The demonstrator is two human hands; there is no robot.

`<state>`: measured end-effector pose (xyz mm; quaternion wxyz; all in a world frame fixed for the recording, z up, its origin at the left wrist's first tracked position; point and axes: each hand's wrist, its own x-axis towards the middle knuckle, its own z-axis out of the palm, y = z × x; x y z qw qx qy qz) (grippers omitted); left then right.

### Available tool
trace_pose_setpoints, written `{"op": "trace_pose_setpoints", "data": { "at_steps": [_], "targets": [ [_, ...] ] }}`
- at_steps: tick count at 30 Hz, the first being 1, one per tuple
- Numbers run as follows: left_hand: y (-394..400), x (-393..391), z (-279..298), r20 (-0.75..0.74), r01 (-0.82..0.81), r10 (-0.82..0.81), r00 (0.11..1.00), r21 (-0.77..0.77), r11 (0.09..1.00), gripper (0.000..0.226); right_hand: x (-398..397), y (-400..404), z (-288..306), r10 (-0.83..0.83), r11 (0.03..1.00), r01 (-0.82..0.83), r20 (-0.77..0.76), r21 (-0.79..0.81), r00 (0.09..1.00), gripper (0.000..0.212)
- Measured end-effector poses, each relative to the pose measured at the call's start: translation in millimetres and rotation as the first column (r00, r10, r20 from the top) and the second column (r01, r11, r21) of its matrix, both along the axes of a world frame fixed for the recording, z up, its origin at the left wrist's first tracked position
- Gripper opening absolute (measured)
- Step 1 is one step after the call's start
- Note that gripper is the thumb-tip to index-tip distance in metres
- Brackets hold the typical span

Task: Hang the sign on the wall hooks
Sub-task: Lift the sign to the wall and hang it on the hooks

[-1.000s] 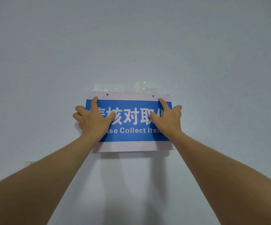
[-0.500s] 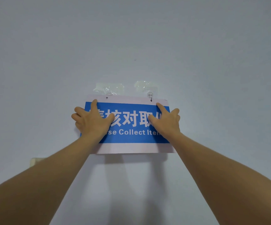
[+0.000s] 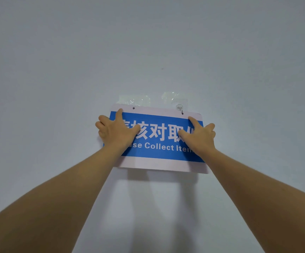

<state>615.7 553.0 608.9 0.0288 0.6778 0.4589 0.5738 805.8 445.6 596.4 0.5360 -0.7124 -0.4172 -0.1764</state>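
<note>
A: What does the head camera show?

B: Two bare hands press a blue and white sign [image 3: 159,141] flat on a pale wall [image 3: 148,42]. The left hand [image 3: 116,130] lies on the left part of the sign, the right hand [image 3: 198,136] on the right part. The fingers [image 3: 119,114] are spread wide and flat, pushing, not pinching.

A: Is it hanging yet?

B: Half, I think. The right hook [image 3: 180,107] is clear plastic, and its little pin seems to sit in the right hole [image 3: 182,113]. The left hole [image 3: 133,108] looks like a dark dot with no pin through it. The left hook [image 3: 135,101] hides under shiny tape just above the sign's top edge, so I cannot see it well.

A: What comes next?

B: Probably slide the left side until the hole meets that hook, then let it settle. The sign tilts, left side higher.

A: Any room to move?

B: Lots. The wall is bare all around, and nothing is near the sign's edges.
</note>
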Motion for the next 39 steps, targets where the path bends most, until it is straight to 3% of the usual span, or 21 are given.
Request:
{"op": "trace_pose_setpoints", "data": {
  "at_steps": [10,20,25,33,39],
  "targets": [
    [-6,-5,-11,0.073,0.024,-0.019,0.997,-0.069,0.997,0.080,-3,2,2,-0.013,0.999,0.015,0.032,-0.033,0.999,0.063],
    [-7,1,-10,0.004,0.007,-0.007,1.000,-0.028,1.000,0.081,3,1,3,-0.042,0.999,0.043,0.026,-0.025,0.999,0.062],
    [-3,5,-14,0.037,0.047,-0.043,0.998,-0.099,0.994,0.079,4,1,5,-0.078,0.997,0.080,0.078,-0.022,0.994,0.060],
    [5,8,-26,0.016,0.050,-0.049,0.999,-0.114,0.992,0.087,2,6,0,-0.062,0.994,0.067,0.061,-0.088,0.996,0.071],
    [2,8,-33,-0.024,0.013,-0.015,1.000,-0.097,0.995,0.085,-5,8,-7,-0.142,0.975,0.161,0.127,-0.151,0.982,0.074]
  ]
}}
